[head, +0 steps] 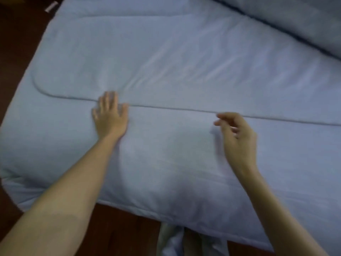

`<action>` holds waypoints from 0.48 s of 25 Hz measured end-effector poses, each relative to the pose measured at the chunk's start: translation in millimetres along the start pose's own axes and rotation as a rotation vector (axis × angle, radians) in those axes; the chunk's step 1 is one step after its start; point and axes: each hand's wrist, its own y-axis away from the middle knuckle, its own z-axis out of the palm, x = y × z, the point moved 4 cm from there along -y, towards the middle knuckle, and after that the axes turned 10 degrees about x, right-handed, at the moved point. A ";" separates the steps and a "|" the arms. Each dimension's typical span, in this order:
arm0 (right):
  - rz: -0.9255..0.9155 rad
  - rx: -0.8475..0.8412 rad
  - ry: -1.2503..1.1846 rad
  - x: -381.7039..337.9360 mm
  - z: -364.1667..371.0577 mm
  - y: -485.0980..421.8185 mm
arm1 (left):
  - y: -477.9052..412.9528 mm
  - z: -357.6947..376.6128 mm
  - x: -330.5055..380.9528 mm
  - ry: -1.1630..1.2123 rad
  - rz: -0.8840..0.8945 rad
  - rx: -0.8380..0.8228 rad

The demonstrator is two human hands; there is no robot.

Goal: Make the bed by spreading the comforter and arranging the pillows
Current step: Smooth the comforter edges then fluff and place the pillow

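A pale blue comforter [184, 61] lies spread across the bed, with a piped seam running left to right and curving up at the left corner. My left hand [110, 115] rests flat on it, palm down, fingers spread, right on the seam. My right hand [238, 133] hovers just above the comforter near the seam, fingers loosely curled and apart, holding nothing. A bulky pale blue roll of bedding [304, 21], pillow or folded cover, lies at the top right; I cannot tell which.
Dark wooden floor [16, 43] shows along the left side and below the bed's near edge. A strip of cloth [171, 241] hangs down at the bottom centre. A small white label [51, 6] sits at the comforter's far left corner.
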 end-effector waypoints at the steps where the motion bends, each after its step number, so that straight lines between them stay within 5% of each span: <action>1: -0.106 -0.048 0.010 -15.7 30.1 5.2 | 13.4 -18.9 -25.9 -0.018 -0.106 0.005; 4: -0.357 -0.296 0.142 -50.2 131.1 34.5 | 69.4 -61.0 -98.0 -0.075 -0.460 -0.022; 7: -0.557 -0.626 0.603 -22.5 186.0 38.7 | 89.4 -95.9 -115.1 -0.127 -0.704 -0.081; 9: -0.607 -0.594 0.747 16.8 163.5 -2.1 | 64.4 -103.5 -83.0 -0.182 -0.656 -0.079; 12: -0.383 -0.287 0.765 63.7 52.8 -73.2 | 13.0 -80.0 -14.5 -0.097 -0.340 -0.033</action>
